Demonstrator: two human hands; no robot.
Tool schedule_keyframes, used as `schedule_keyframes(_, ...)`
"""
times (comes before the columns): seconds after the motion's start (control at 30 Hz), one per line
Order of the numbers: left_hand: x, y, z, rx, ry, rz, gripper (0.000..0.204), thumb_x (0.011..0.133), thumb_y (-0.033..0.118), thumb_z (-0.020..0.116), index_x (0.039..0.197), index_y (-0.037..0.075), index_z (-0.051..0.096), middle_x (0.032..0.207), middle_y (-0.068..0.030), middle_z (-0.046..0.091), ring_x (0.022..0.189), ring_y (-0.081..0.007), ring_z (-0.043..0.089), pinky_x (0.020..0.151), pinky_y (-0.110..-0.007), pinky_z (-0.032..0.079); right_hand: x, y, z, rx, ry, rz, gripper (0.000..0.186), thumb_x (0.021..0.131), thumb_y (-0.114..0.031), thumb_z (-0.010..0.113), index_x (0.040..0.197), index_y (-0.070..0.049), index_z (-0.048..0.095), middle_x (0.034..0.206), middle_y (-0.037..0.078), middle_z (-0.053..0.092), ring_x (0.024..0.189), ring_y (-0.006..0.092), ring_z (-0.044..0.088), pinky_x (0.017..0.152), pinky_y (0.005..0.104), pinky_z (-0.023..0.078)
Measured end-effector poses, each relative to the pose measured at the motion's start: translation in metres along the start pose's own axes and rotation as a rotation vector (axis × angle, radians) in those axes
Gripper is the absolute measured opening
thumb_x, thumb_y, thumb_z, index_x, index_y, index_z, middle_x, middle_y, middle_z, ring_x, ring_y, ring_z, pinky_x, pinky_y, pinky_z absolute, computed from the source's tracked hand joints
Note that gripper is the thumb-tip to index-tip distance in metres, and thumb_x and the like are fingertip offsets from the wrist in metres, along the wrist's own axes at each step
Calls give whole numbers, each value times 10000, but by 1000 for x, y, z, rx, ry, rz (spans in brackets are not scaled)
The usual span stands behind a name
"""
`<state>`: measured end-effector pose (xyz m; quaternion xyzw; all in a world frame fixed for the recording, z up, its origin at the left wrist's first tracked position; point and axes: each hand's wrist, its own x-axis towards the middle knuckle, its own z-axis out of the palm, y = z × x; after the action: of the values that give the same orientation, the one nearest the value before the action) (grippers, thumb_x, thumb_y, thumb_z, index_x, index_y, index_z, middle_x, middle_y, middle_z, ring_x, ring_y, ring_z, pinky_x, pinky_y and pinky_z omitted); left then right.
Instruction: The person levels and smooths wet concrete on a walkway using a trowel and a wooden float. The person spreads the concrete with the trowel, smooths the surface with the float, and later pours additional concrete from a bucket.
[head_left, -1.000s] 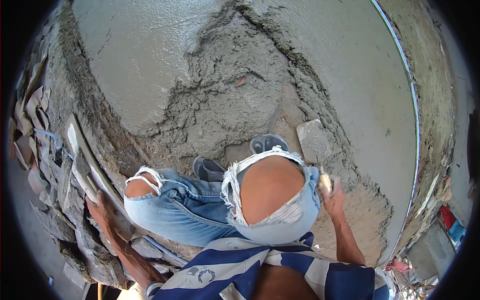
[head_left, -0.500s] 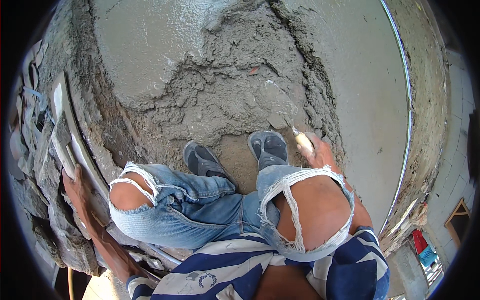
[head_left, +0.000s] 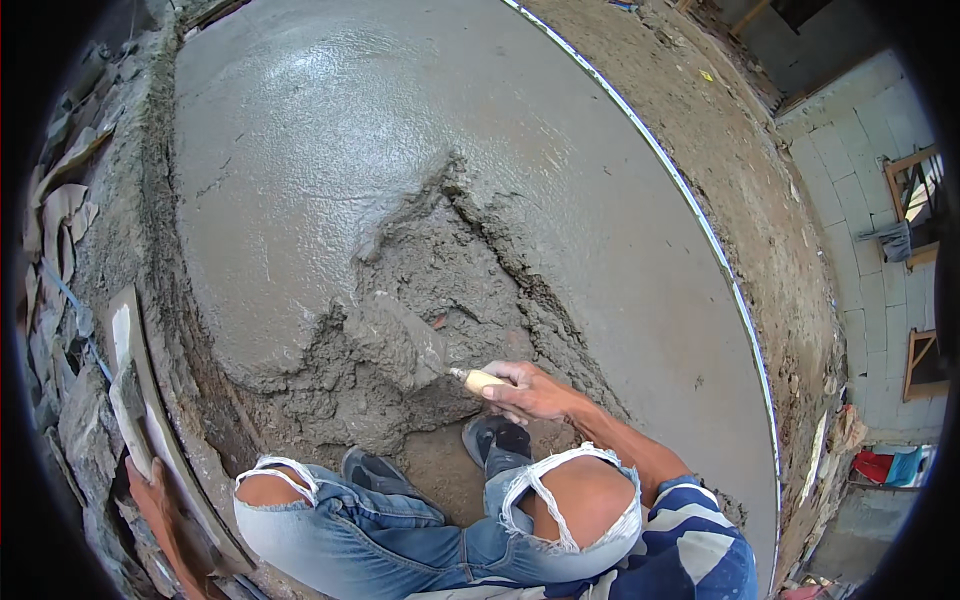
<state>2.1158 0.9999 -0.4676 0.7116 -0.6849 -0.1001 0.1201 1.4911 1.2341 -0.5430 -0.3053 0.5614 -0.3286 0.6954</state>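
My right hand [head_left: 535, 392] is closed round the pale handle of a trowel [head_left: 482, 381]. The trowel's mortar-coated blade rests on or in the rough wet concrete [head_left: 440, 260], and its outline blends into the grey mix. At the left, my left hand [head_left: 160, 505] grips a long narrow board [head_left: 150, 370] smeared with concrete, near a grey strip on its face that looks like a handle. The board stands along the rough edge beside my left knee. Part of the left hand's fingers is hidden behind it.
A smooth wet concrete surface [head_left: 290, 170] spreads ahead and to the right, bordered by a pale straight strip [head_left: 690, 190]. Broken stone slabs [head_left: 75, 270] pile up at the left. Beyond the strip lies bare earth [head_left: 740, 170], then a block wall [head_left: 860, 200]. My shoes [head_left: 495, 440] stand by the rough mix.
My right hand has moved forward and left with the trowel, its blade now farther into the rough concrete. The view has tilted up, showing more slab and wall. My left hand stays at the board.
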Motion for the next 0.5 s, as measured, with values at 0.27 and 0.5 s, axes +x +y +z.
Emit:
schedule_keyframes(0.27, -3, -10, 7, 40, 49, -34, 523, 875, 328, 643, 1260, -7, 527, 1156, -234, 609, 1059, -374, 557, 921, -430, 420, 25, -52, -114, -192, 850, -303, 425, 866, -287, 675, 1164, -7, 558, 768, 48, 584, 592, 107, 571, 494, 272, 452)
schedule_keyframes(0.5, -7, -1, 9, 85, 100, -14, 513, 885, 350, 657, 1210, -36, 562, 1168, -273, 604, 1087, -440, 550, 911, -478, 427, 109, -58, -239, -1092, 1480, -259, 378, 828, -300, 650, 1038, 7, 581, 826, 242, 666, 779, 423, 646, 724, 510, 498)
